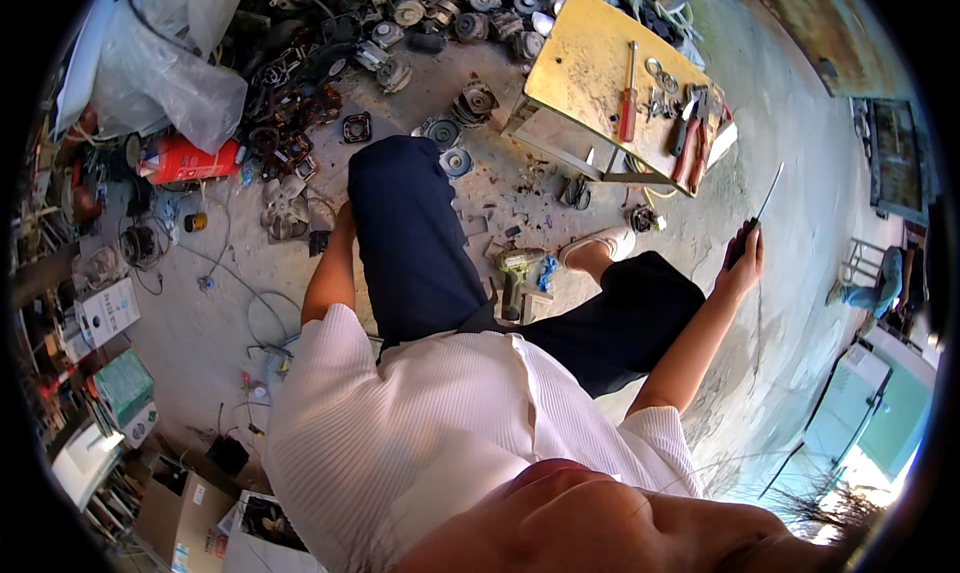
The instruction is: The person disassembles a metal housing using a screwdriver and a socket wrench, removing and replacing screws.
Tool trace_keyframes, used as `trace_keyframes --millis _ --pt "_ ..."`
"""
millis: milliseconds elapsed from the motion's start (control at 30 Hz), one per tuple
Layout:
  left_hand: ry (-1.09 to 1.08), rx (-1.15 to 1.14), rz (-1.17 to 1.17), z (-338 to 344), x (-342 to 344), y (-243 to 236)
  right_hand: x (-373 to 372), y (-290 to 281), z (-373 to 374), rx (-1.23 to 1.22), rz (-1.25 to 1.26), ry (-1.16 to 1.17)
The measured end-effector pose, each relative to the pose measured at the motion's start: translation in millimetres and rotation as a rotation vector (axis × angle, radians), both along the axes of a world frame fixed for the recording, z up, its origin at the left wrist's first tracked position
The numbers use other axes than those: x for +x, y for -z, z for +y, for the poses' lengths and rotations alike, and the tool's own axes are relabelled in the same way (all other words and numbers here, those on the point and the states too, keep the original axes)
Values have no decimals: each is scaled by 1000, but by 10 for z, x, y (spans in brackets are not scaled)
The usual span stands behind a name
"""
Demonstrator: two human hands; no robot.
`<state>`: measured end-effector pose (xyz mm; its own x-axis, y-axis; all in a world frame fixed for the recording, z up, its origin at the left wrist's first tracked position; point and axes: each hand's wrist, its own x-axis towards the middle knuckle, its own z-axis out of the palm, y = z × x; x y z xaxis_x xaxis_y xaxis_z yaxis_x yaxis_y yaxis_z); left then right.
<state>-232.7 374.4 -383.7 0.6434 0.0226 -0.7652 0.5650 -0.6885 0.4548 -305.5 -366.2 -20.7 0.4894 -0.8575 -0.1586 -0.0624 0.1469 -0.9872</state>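
Note:
My right hand (743, 258) is out to the right, fingers wrapped round the dark handle of a screwdriver (769, 193). Its long thin metal shaft points up and away from me. My left forearm (331, 273) runs down beside my left knee, and the hand is hidden behind the dark trouser leg, so its fingers do not show. Ahead stands a small yellow-topped table (590, 63). On it lie an orange-handled screwdriver (628, 115), red-handled pliers (690, 153), a dark-handled tool (682, 123) and several small metal rings and parts.
A green cordless drill (515, 273) is on the floor between my feet. Motor parts (475, 103) and loose windings (300, 143) pile up ahead and to the left. A red container (195, 160), cables (225, 253) and boxes (180, 518) are at left. Furniture (850, 393) stands far right.

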Motion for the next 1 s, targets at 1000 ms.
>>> trace_keyframes --millis 1000 --pt "-445 -105 -499 -182 2725 313 225 330 -233 -38 282 3"
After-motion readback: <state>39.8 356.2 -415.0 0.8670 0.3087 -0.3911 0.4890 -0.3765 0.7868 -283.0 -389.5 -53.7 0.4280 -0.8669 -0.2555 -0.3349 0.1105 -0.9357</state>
